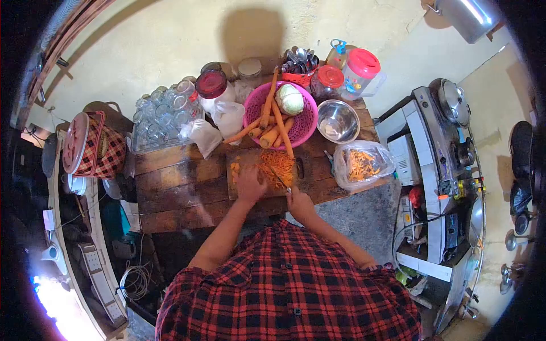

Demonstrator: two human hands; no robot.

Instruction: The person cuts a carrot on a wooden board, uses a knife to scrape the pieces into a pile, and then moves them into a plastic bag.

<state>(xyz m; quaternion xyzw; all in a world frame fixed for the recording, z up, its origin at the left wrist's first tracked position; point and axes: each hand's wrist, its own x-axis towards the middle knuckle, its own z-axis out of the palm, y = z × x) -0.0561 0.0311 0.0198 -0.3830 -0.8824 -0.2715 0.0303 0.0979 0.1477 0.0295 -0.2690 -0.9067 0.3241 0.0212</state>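
Observation:
On a wooden cutting board (234,192) lies a heap of finely cut carrot (277,166). My right hand (300,204) is closed around the handle of a knife (281,179), whose blade points up and left over the carrot strips. My left hand (251,184) rests on the board just left of the blade, its fingertips blurred near the carrot; whether they grip a piece cannot be made out. Some carrot pieces (235,169) lie at the board's left side. Directly behind the board, a pink basket (310,120) holds whole carrots (268,136) and a cabbage (290,99).
Right of the board are a metal bowl (338,121) and a plastic bag (364,165) with carrot peelings. Glass cups on a tray (165,145), knotted bags (205,137) and lidded jars (327,83) stand behind. A stove (438,133) is at the right.

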